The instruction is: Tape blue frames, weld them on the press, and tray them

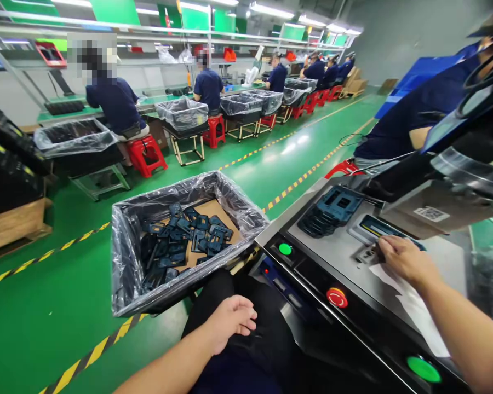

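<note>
Slanting lengthwise down rightward, a part (yellow-striped) [374,227] lies by the right hand [408,262].

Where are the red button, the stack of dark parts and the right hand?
Red button [337,297]: head view, middle of its cap.
Stack of dark parts [331,210]: head view, near the stack's middle.
Right hand [408,262]: head view, back of the hand.

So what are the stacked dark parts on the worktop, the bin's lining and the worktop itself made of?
Dark parts: probably molded plastic, matte to satin; even color and neat cutouts suggest it.
Lining: most likely thin clear plastic film, glossy and crinkled, with the dark bin showing through.
Worktop: smooth gray with a soft sheen, perhaps metal; could be laminate.
</note>
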A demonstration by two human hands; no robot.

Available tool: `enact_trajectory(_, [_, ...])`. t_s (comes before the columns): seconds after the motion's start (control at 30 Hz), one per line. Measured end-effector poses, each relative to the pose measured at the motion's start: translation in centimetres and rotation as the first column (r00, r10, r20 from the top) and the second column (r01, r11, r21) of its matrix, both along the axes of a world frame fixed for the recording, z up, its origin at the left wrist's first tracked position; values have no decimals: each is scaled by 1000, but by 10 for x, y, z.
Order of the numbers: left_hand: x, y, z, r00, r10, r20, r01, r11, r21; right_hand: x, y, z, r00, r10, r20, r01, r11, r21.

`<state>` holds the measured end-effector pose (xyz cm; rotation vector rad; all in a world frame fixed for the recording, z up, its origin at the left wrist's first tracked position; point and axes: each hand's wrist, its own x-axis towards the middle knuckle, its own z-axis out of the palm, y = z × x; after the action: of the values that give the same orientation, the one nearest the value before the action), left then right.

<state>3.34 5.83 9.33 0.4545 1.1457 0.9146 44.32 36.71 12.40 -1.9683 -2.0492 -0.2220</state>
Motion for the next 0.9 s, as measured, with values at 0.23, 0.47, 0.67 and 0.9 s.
enact_trajectory(0.23, [7,15,-1,980,-36,-198,61,991,123,-44,-76,4,973,93,-209,-62,987,149])
enact_trajectory(0.47, [18,34,-11,744,-109,-659,396,866,304,-85,-219,-20,944,248,-219,-170,931,324])
enact_trajectory(0.67, [46,77,-21,451,-9,-892,697,628,346,-76,-285,-50,989,51,-136,-9,955,296])
enact_trajectory(0.9, [75,115,-43,256,140,-956,791,539,291,-76,-318,-79,967,-194,-163,216,967,131])
